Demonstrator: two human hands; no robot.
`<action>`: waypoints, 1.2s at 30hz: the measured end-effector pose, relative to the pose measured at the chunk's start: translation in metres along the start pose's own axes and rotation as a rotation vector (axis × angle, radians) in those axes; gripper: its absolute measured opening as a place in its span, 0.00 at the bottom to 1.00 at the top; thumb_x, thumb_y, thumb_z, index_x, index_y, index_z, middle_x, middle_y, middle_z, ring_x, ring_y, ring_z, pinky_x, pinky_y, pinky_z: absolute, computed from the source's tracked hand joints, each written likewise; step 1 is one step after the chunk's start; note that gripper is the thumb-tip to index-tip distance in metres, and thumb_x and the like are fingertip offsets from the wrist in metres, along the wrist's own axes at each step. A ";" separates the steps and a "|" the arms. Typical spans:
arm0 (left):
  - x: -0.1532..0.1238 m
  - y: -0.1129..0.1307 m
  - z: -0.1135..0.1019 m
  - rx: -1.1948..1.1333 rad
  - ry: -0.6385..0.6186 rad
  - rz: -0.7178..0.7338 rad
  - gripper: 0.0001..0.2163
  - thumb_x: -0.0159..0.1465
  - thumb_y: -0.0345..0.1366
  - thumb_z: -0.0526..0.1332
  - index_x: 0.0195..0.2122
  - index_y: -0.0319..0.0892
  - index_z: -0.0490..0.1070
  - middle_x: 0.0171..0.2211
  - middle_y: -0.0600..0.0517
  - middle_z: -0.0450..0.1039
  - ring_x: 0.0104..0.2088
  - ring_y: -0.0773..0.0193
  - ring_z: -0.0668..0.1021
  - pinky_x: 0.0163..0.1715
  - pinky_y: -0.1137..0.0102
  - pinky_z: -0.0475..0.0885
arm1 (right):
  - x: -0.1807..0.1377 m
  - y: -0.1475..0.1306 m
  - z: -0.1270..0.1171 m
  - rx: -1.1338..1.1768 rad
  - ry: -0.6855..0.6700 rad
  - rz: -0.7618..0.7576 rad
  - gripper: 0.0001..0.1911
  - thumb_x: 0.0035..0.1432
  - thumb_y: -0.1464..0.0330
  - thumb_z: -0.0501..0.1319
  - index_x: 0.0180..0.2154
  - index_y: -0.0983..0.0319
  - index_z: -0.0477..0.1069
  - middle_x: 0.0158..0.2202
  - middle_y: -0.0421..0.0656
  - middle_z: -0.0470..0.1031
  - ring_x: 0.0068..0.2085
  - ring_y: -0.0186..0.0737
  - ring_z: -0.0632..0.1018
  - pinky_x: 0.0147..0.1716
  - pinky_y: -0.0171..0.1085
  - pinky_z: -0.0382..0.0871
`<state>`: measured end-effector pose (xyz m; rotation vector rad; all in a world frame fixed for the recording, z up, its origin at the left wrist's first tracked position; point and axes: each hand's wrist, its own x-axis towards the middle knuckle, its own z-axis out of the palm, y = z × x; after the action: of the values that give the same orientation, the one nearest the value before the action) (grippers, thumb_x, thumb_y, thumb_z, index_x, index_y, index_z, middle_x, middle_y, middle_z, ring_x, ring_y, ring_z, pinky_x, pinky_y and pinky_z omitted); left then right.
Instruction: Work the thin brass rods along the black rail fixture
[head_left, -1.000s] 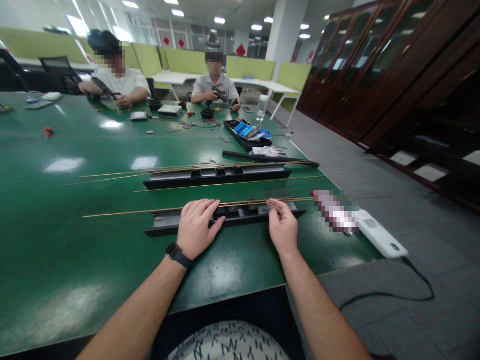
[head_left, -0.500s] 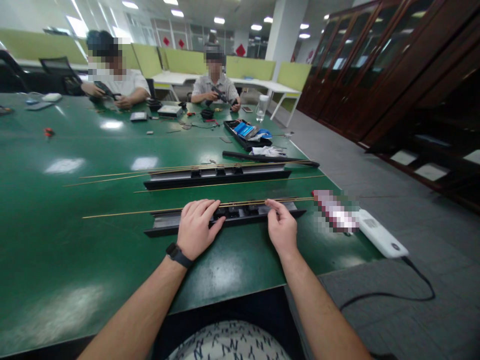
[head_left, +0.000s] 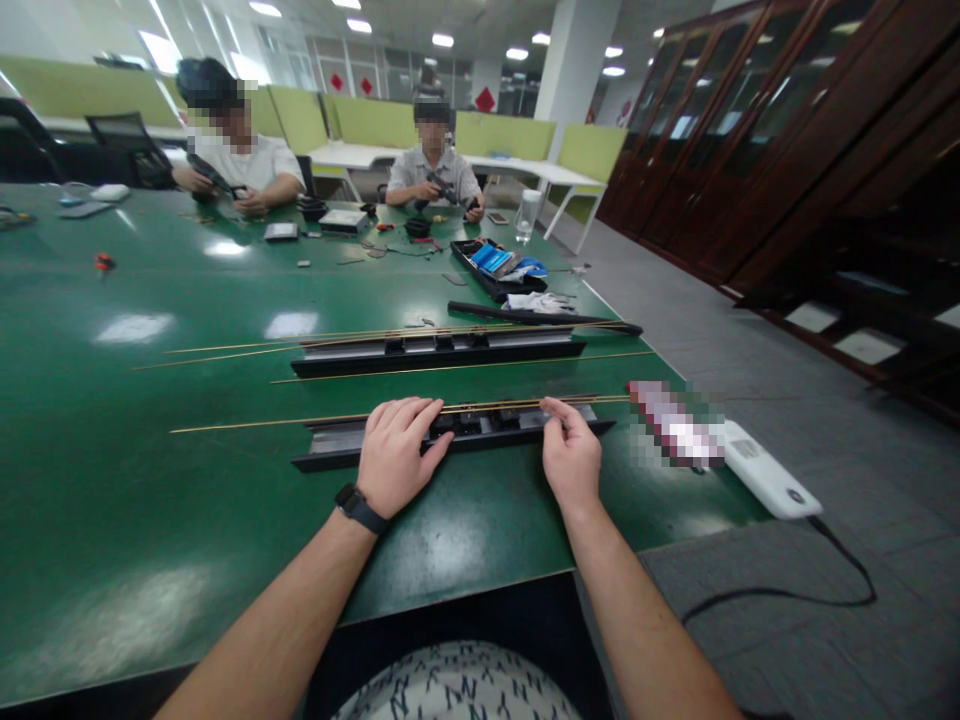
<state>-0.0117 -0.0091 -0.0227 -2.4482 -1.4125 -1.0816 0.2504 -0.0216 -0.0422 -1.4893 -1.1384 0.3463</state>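
A long black rail [head_left: 337, 444] with small black blocks in its channel lies on the green table [head_left: 150, 480] in front of me. My left hand [head_left: 394, 452] lies flat on the rail, fingers stretched out and together, pressing it down. My right hand [head_left: 570, 452] rests at the rail's right part, its thumb and fingers pinched at a thin brass rod [head_left: 262, 421] that runs along the rail's far edge. A second black rail [head_left: 439, 352] with more brass rods lies farther back.
A white power strip [head_left: 761, 482] with a black cord hangs over the table's right edge. A black tray [head_left: 495, 268] with blue items, a glass [head_left: 527, 216] and small tools lie farther back. Two people sit at the far end, holding tools.
My right hand's fingers have shifted slightly along the rod and rail. My left hand has stayed put. The view has drifted a little.
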 end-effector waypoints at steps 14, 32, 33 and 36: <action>-0.001 0.000 0.000 0.018 0.002 0.006 0.18 0.70 0.44 0.62 0.59 0.44 0.74 0.54 0.44 0.79 0.56 0.49 0.77 0.60 0.53 0.66 | 0.000 0.000 0.000 0.007 0.004 -0.011 0.17 0.63 0.65 0.58 0.49 0.61 0.80 0.49 0.49 0.84 0.51 0.48 0.84 0.59 0.50 0.74; 0.000 0.001 -0.001 0.028 -0.002 0.009 0.18 0.71 0.44 0.62 0.59 0.44 0.74 0.54 0.44 0.79 0.55 0.49 0.77 0.59 0.53 0.66 | -0.001 -0.001 0.001 0.026 -0.051 -0.033 0.16 0.64 0.64 0.59 0.49 0.59 0.80 0.49 0.48 0.84 0.51 0.48 0.84 0.57 0.48 0.75; 0.000 0.001 -0.001 0.030 -0.002 0.010 0.18 0.71 0.44 0.62 0.59 0.43 0.74 0.54 0.44 0.79 0.56 0.49 0.77 0.60 0.53 0.66 | -0.001 -0.001 0.001 0.015 -0.050 -0.030 0.16 0.64 0.64 0.59 0.49 0.59 0.80 0.49 0.48 0.84 0.51 0.48 0.84 0.58 0.48 0.74; 0.001 0.001 -0.001 0.028 -0.003 0.012 0.18 0.71 0.44 0.62 0.59 0.44 0.74 0.54 0.44 0.79 0.56 0.49 0.77 0.59 0.52 0.66 | -0.001 -0.001 0.001 0.001 -0.038 -0.031 0.17 0.64 0.64 0.58 0.49 0.60 0.80 0.49 0.48 0.85 0.51 0.48 0.83 0.59 0.49 0.73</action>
<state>-0.0111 -0.0095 -0.0215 -2.4373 -1.4020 -1.0490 0.2491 -0.0224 -0.0423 -1.4680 -1.1903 0.3544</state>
